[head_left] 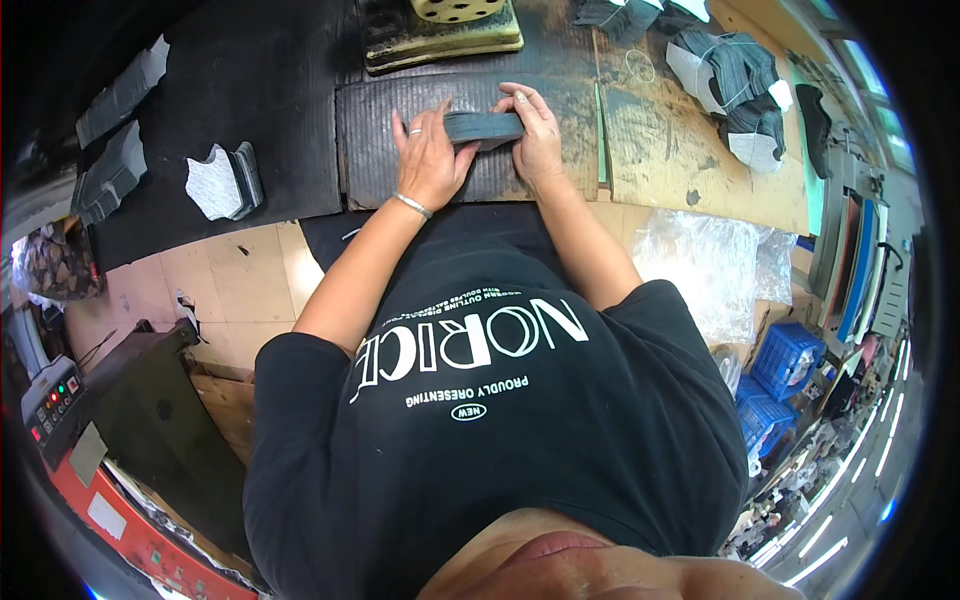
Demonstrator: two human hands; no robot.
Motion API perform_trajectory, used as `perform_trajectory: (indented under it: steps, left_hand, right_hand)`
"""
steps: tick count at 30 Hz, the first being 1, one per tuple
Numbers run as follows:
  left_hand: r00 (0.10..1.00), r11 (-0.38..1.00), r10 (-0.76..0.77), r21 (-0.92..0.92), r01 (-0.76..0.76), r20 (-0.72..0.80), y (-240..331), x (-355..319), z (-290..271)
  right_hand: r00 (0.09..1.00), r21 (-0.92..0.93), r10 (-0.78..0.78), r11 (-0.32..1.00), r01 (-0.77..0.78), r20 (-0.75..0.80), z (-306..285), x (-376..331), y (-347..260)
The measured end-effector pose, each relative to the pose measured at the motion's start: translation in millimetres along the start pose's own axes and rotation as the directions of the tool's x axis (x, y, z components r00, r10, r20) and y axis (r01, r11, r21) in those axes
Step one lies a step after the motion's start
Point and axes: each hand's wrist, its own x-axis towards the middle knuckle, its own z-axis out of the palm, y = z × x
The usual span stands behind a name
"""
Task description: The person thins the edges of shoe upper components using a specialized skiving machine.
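Note:
Between my two hands I hold a stack of dark grey cut pieces (484,127), its layered edges turned up toward me, just above the ribbed dark work surface (370,185). My left hand (428,150) grips the left end, with the thumb along the near side. At the other end, my right hand (535,128) has its fingers bent around the stack's right edge. Off to the left stands a separate small stack with a white top face (214,183) and dark layers behind it.
Bundled grey and white pieces (735,85) lie at the far right, near a loose rubber band (640,67). A block-like pad with a perforated yellow top (445,40) stands at the back. More stacks (112,170) line the left. Blue crates (787,358) and clear plastic (697,270) sit lower right.

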Motion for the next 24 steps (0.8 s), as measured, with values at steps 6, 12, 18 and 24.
perform_trajectory:
  steps: [6, 12, 18, 24]
  left_hand:
    - [0.999, 0.999, 0.025, 0.023, -0.025, -0.022, 15.7, -17.6, -4.9]
    - [0.998, 0.998, 0.056, -0.020, -0.057, -0.036, 7.0, -13.8, 2.2]
    - [0.999, 0.999, 0.039, 0.004, -0.039, -0.030, 7.3, -14.3, -0.2]
    - [0.998, 0.999, 0.049, 0.015, -0.049, -0.034, 5.9, -15.9, 0.6]
  right_hand:
    - [0.995, 0.057, -0.025, 0.998, 0.030, -0.097, 7.1, -20.3, -1.7]
    - [0.999, -0.027, -0.032, 0.999, 0.031, -0.007, 1.0, -10.3, -2.2]
    - [0.793, -0.603, -0.120, 0.584, 0.543, 0.598, -13.5, -12.7, -56.6]
    - [0.696, -0.709, 0.136, 0.108, 0.697, 0.705, 7.9, -8.0, -80.4]
